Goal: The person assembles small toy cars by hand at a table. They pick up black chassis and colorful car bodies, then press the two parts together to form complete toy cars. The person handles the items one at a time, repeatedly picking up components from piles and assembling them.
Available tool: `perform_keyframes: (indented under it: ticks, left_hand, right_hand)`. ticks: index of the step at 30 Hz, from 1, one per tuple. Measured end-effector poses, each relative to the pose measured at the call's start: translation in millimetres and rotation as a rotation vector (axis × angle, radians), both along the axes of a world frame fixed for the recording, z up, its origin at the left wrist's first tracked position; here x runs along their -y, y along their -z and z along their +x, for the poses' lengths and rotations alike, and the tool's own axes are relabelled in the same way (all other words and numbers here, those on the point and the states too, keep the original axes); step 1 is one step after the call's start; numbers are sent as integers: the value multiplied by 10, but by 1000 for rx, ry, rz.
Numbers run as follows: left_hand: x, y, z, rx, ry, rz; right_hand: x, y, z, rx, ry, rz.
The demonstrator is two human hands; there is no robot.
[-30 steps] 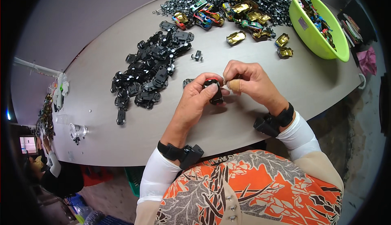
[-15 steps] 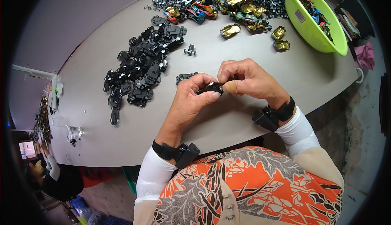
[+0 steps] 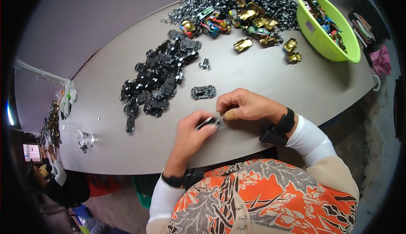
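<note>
My left hand (image 3: 189,136) is closed round a black toy car chassis (image 3: 210,122), blurred by motion, above the near part of the table. Just to its right, my right hand (image 3: 247,105), with a tan wrap on a fingertip, pinches something small at the chassis's end; the fingers hide most of it. Beyond the hands a single black chassis (image 3: 203,92) lies flat. Farther off is a small wheel axle piece (image 3: 204,64). To the left spreads a heap of black chassis (image 3: 158,79).
Small wheel parts (image 3: 190,12) are piled at the back, with gold and coloured car bodies (image 3: 242,45) before them. A lime-green basin (image 3: 354,52) of car bodies stands back right. A clear cup (image 3: 86,139) is at left; another person (image 3: 63,183) works beyond it.
Both hands have drawn nearer to me with the chassis, and a small gap shows between them. The lone chassis beyond is now fully uncovered. The view has shifted slightly.
</note>
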State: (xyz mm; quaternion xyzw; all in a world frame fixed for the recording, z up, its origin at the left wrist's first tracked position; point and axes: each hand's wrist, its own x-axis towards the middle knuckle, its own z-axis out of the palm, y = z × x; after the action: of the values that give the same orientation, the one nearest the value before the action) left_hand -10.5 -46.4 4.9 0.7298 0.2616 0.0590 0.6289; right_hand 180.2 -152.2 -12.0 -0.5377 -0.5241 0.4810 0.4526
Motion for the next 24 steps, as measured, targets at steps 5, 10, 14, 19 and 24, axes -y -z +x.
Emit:
perform_keyframes:
  ticks: [5, 10, 14, 19, 24]
  left_hand:
    - [-6, -226, -1242, -35, -158, -76]
    - [125, -30, -2405, -513, -411, 30]
    - [150, 14, -2577, -713, -275, 576]
    - [21, -547, -1411, -150, -188, 415]
    - [-290, -268, -51, 190, 4, 900]
  right_hand:
    - [-73, 70, 399, 269, 486, 223]
    - [-185, 47, 949, 742, 745, 405]
    - [-371, 97, 937, 1009, 633, 553]
    - [-429, 171, 834, 1150, 525, 382]
    - [-272, 30, 648, 496, 490, 300]
